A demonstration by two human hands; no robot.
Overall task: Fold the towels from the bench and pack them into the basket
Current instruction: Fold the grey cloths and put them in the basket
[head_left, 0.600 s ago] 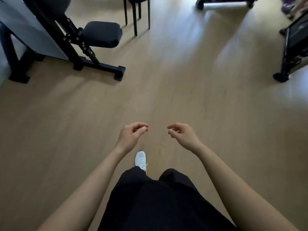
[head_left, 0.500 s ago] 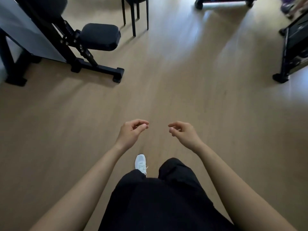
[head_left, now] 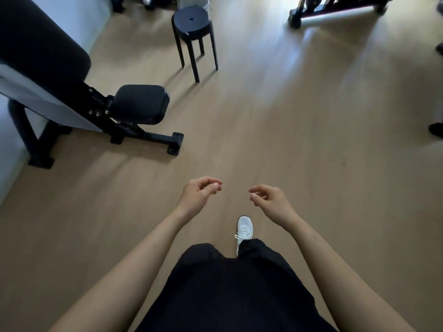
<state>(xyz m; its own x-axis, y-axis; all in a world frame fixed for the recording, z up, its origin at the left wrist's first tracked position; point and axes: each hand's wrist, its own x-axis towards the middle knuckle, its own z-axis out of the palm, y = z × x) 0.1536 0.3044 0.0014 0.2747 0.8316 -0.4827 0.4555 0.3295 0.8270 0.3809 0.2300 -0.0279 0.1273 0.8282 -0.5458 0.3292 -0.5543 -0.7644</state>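
The left hand (head_left: pixel 199 196) and right hand (head_left: pixel 271 200) are held empty, fingers loosely curled; towels and basket are not seen (out of view). The black stool (head_left: pixel 194 22) could be bumped if the floor is crossed carelessly.

No legible text, labels, brands, numbers or signs anywhere in view

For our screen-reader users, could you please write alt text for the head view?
The left hand and right hand, both empty with loosely curled fingers, hover over a wooden floor. A black bench stands at left, a black stool beyond it.
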